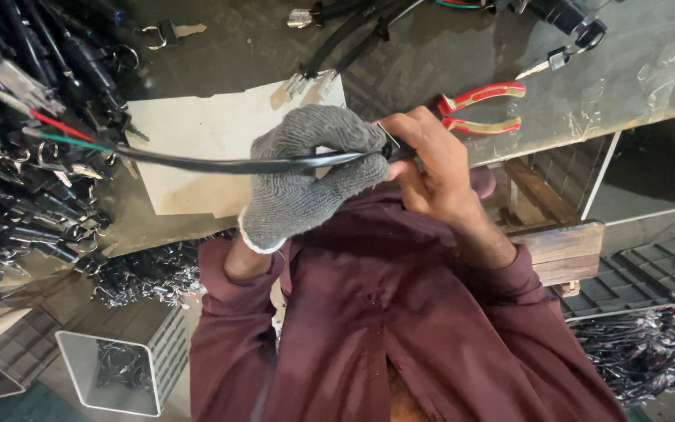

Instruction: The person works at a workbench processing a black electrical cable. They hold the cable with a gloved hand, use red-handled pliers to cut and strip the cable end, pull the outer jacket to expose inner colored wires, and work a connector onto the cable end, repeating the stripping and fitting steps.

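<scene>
My left hand (306, 176), in a grey knit glove, grips a black sheathed cable (197, 162) that runs off to the left and ends in red and green wires (60, 131). My bare right hand (431, 168) pinches the cable's right end, where a small metal piece (388, 141) shows between the two hands. Both hands are held above the front edge of the workbench (431, 55), over my maroon shirt.
Red-handled pliers (482, 109) lie on the bench just beyond my right hand. A cardboard sheet (197, 125) lies under the cable. Piles of black cables with keys (25, 156) fill the left. A white bin (111, 371) and dark crates (650, 273) stand below.
</scene>
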